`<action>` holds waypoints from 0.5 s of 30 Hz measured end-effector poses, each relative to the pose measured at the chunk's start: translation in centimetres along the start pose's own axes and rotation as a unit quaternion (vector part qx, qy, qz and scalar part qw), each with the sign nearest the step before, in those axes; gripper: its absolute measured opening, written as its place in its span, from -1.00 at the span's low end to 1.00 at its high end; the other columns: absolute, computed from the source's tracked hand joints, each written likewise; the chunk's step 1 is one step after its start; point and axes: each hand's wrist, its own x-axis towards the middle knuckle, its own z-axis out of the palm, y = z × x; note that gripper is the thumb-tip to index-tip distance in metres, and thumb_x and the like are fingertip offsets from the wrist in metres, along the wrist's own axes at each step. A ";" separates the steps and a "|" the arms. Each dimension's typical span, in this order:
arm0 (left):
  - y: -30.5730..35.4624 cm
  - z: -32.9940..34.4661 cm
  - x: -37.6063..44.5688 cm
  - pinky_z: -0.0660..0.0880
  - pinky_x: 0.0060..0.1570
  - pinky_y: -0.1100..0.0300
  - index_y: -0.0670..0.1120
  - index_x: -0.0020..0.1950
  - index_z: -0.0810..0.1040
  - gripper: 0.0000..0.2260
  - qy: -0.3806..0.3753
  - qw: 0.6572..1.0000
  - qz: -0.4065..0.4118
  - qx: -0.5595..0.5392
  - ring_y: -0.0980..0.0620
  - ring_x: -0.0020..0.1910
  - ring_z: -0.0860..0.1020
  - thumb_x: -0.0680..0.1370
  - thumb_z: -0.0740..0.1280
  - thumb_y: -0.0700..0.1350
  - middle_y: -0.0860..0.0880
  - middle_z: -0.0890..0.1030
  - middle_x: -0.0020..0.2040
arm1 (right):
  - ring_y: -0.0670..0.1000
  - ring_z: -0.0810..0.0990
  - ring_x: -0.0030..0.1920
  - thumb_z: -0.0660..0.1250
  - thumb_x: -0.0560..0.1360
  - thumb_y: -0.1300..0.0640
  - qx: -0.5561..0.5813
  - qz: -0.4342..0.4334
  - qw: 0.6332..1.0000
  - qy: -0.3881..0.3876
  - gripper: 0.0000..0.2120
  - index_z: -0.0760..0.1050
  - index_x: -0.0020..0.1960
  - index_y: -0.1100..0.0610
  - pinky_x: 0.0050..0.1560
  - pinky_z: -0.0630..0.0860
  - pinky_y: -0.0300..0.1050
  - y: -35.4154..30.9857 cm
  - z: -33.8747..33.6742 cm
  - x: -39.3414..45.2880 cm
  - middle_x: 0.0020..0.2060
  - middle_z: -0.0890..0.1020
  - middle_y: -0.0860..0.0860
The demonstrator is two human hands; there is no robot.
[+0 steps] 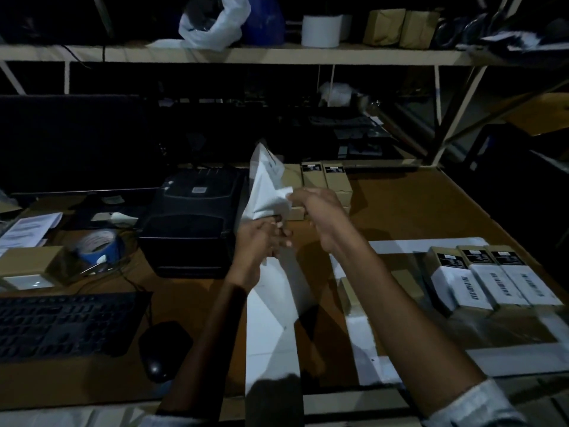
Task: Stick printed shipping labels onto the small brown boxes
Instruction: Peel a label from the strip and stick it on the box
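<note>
Two bare hands meet above the brown table [400, 204], both on one long white label strip [271, 309] that runs from the near edge up between them and peaks in a crumpled fold. On that strip the left hand [261, 241] has its fingers curled round the paper just below the fold, and the right hand [317, 208] pinches the fold's edge from the other side. Three small brown boxes [492, 278] lie side by side on the right, each carrying a white barcoded label and a black panel, resting on clear plastic over white sheets. Behind the hands stands a further cluster of brown boxes [326, 180]; two black-topped ones are plain, while the rest are covered by the paper and the hands, so their count cannot be told. One black label printer [191, 223] sits just left of the hands, with one roll of blue tape [98, 245], one keyboard [67, 325] and one mouse [163, 349] farther left. Dim light swallows the monitor and the lower shelf. On the upper shelf [277, 55] a white plastic bag, a white roll and two brown packets are visible; print on every label is too small to read.
</note>
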 end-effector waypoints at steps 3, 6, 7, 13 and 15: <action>-0.4 -1.7 0.5 0.51 -0.20 0.08 -0.29 0.25 0.56 -0.62 -0.067 0.980 -0.123 -0.140 -0.24 0.02 0.66 0.61 0.11 -0.11 -0.26 0.69 0.05 | -0.09 0.52 -0.29 0.35 0.56 0.15 -0.017 0.016 1.000 -0.006 -0.88 0.63 -0.09 0.17 -0.34 0.44 -0.29 1.9 0.2 -1.7 -0.31 0.59 -0.01; -1.8 -2.4 -0.3 0.49 -0.06 0.04 -0.30 0.14 0.62 -0.50 -0.080 0.966 -0.230 -0.090 -0.27 0.05 0.65 0.62 0.04 0.03 -0.29 0.68 0.04 | 0.04 0.56 -0.20 0.34 0.54 0.14 -0.020 0.045 0.999 0.008 -0.85 0.61 -0.12 0.21 -0.18 0.43 -0.14 4.4 1.0 -2.2 -0.26 0.59 0.12; -2.5 -2.6 -0.9 0.49 -0.09 0.06 -0.31 0.10 0.63 -0.49 -0.077 0.962 -0.260 -0.040 -0.24 -0.01 0.66 0.62 0.05 0.04 -0.29 0.69 0.01 | 0.09 0.57 -0.17 0.34 0.54 0.13 -0.022 0.062 0.998 0.012 -0.83 0.59 -0.14 0.22 -0.14 0.43 -0.10 5.2 1.2 -2.4 -0.24 0.58 0.17; -3.5 -4.6 -2.4 0.52 -0.35 0.18 -0.31 -0.07 0.60 -0.57 -0.198 0.890 -0.398 0.098 -0.06 -0.41 0.65 0.62 0.15 0.04 -0.22 0.68 -0.21 | -0.01 0.57 -0.09 0.36 0.58 0.07 -0.034 0.113 0.993 0.030 -0.84 0.61 -0.15 0.07 0.00 0.51 -0.04 10.7 2.7 -3.8 -0.18 0.63 -0.01; -4.0 -4.1 -2.6 0.48 -0.30 0.14 -0.34 -0.12 0.58 -0.43 -0.127 0.905 -0.397 0.089 -0.12 -0.39 0.63 0.67 0.09 0.14 -0.27 0.65 -0.17 | -0.01 0.63 -0.09 0.39 0.56 0.11 -0.038 0.096 0.993 0.050 -0.87 0.66 -0.14 0.06 -0.04 0.57 -0.06 12.1 3.6 -3.8 -0.19 0.69 -0.07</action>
